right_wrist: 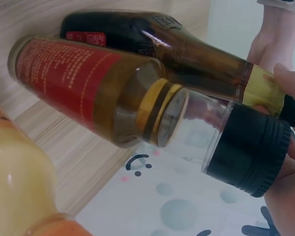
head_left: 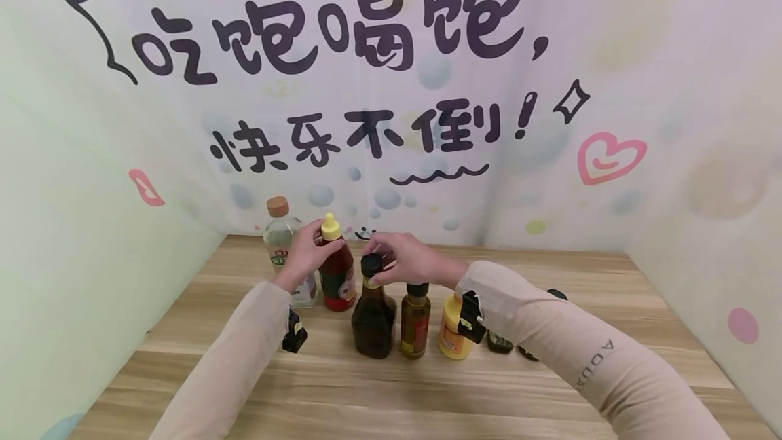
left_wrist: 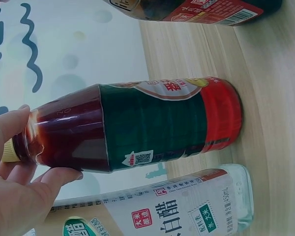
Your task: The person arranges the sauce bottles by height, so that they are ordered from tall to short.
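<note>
My left hand [head_left: 303, 254] pinches the neck of a red sauce bottle [head_left: 338, 280] with a pointed yellow cap. In the left wrist view, its fingers lie around the neck of that sauce bottle [left_wrist: 155, 129], below the cap. My right hand [head_left: 412, 258] holds the neck of a dark soy sauce-like bottle [head_left: 374, 326] by its black cap. The right wrist view shows this dark bottle [right_wrist: 196, 56] partly behind a slimmer bottle with a red label [right_wrist: 64, 81]. Both held bottles look upright, on or very near the table.
A clear white vinegar bottle [head_left: 281, 233] stands left of the sauce bottle. To the right are the slim black-capped bottle [head_left: 415, 324], a yellow squeeze bottle [head_left: 452, 338] and a dark jar [head_left: 499, 342], partly behind my right arm. A printed cloth [head_left: 391, 209] hangs behind the wooden table [head_left: 342, 399].
</note>
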`<state>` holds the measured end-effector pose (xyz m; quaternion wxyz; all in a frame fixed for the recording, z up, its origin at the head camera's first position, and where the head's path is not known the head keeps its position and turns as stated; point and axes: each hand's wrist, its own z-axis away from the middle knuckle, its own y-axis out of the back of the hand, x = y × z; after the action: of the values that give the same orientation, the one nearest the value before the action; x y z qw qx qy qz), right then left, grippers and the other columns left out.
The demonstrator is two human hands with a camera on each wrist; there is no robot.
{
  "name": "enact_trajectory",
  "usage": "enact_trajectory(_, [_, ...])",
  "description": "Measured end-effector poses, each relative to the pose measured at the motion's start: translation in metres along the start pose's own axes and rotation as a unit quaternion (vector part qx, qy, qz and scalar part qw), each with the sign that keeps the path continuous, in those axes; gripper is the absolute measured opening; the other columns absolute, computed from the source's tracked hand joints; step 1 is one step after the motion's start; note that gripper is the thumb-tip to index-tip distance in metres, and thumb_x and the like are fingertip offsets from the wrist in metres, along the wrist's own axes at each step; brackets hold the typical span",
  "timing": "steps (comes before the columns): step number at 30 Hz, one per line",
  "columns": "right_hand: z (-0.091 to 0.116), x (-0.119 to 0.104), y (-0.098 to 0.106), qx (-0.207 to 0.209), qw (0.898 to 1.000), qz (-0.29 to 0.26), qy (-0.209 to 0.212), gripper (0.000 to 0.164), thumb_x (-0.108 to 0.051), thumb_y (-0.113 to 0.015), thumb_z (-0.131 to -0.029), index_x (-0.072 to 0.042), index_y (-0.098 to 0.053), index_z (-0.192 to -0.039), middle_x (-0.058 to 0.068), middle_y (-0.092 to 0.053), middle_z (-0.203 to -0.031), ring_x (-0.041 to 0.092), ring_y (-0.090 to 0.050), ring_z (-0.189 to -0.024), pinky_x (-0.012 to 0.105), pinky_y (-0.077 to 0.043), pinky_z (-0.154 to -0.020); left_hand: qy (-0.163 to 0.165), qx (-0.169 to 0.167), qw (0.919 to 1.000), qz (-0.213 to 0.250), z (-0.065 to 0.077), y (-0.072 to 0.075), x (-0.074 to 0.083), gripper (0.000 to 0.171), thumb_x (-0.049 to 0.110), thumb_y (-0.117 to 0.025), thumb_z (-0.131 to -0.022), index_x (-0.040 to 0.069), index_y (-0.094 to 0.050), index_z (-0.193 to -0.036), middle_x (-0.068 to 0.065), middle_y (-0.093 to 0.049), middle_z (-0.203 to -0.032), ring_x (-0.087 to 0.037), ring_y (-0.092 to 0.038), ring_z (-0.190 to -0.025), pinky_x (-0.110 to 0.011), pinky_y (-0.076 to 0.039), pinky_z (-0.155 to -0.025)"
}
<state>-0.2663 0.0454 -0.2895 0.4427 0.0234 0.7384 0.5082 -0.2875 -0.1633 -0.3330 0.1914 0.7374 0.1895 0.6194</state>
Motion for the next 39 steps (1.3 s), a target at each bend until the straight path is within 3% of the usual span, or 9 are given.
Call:
enact_trajectory(29, [-0.0061,-0.0081,0.0025,-0.023,0.999,-0.017,-0.025,0.034,-0.007,-0.072,-0.072,-0.003,-0.057,-0.103,0.010,-0.063,-0.095,0.014,-0.062,-0.078,0.025,-0.050,-0.072,0.006,-0.002,1.0000,0.005,0.0012,-0.0004,-0.0028,0.048,0.015,-0.059,-0.085,0.001,-0.041,-0.127,-0.020,-0.045,-0.128,-0.034,-0.042,-0.116,-0.047,-0.038,-0.091])
enact_trajectory(39, [-0.0098,-0.0095,0.0068,0.002,1.000,0.004,-0.024,0.035,-0.008,-0.072,-0.072,-0.003,-0.058,-0.103,0.012,-0.064,-0.098,0.015,-0.062,-0.079,0.025,-0.049,-0.072,0.002,-0.003,0.9999,0.010,0.0002,0.0009,-0.0015,0.047,0.015,-0.059,-0.085,0.001,-0.042,-0.126,-0.019,-0.045,-0.127,-0.034,-0.042,-0.116,-0.048,-0.037,-0.091])
